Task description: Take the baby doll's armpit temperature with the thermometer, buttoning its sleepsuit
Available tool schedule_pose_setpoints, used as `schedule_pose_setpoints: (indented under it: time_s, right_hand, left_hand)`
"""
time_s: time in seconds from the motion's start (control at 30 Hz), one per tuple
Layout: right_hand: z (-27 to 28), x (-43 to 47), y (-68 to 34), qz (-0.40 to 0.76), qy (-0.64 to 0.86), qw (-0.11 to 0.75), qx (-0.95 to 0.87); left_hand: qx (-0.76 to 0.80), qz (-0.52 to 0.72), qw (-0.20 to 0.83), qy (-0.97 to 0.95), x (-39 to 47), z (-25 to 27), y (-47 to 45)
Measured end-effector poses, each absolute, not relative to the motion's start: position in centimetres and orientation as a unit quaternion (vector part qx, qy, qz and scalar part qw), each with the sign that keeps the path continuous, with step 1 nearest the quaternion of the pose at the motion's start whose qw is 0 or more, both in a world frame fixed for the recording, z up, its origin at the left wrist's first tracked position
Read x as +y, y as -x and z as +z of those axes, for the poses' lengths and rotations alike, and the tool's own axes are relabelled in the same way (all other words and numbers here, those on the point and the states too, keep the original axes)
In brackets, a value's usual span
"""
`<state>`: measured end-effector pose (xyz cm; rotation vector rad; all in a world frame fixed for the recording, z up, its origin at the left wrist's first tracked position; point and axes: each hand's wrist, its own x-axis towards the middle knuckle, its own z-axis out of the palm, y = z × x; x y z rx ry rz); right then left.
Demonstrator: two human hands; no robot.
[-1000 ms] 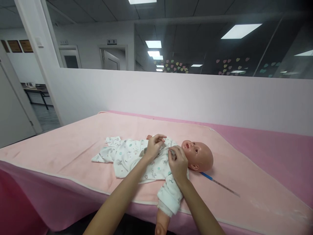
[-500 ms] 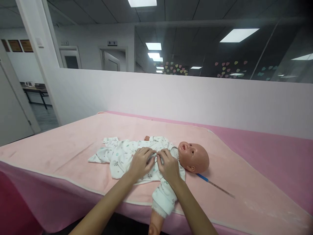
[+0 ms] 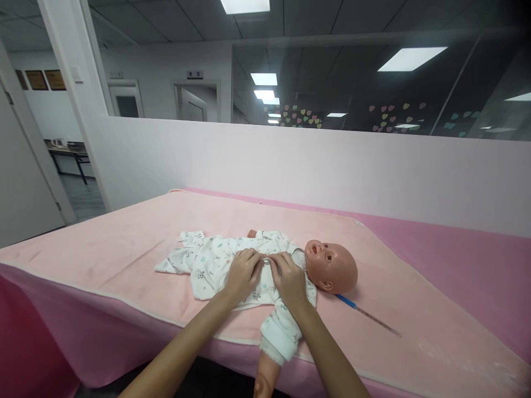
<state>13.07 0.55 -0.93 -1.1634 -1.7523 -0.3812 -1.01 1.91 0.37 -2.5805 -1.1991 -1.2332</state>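
A baby doll (image 3: pixel 332 267) lies on its back, head toward the right, dressed in a white printed baby outfit (image 3: pixel 207 265). Over its chest, my left hand (image 3: pixel 244 273) is closed, thumb and fingers pinching the front of the outfit. My right hand (image 3: pixel 289 278) pinches the cloth right beside it, the fingertips of both hands nearly meeting. A small white strip shows between them; whether it is a tie or a fold I cannot tell. The doll's near arm (image 3: pixel 267 373) sticks out over the front edge, its sleeve cuff bunched.
A peach-pink blanket (image 3: pixel 136 243) covers the table over a darker pink sheet (image 3: pixel 468 260). A thin rod with a blue handle (image 3: pixel 346 301) lies partly beneath the doll's head. Behind the table runs a white half wall (image 3: pixel 311 166) with glass above.
The view has shifted slightly, so everything sits a little further right. Both hands stay at the doll's chest, with their fingertips drawn a bit closer together on the cloth.
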Motion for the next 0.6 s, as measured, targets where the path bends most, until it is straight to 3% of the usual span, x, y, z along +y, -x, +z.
schedule_pose_setpoints:
  time_s: [0.2,0.43,0.6]
  right_hand:
    - [-1.0,0.6,-13.1,-0.148,0.471,0.487,-0.721]
    - [-1.1,0.5,-13.1,-0.162,0.484,0.498,-0.701]
    - [-1.1,0.6,-13.1,-0.158,0.487,0.498,-0.7]
  left_hand:
    - [-0.409,-0.428,-0.021,0.806,1.5,0.6,1.1]
    - [-0.378,-0.475,0.058,0.792,0.8,0.6,1.1]
    - [-0.401,-0.43,0.078,0.805,1.2,0.7,0.8]
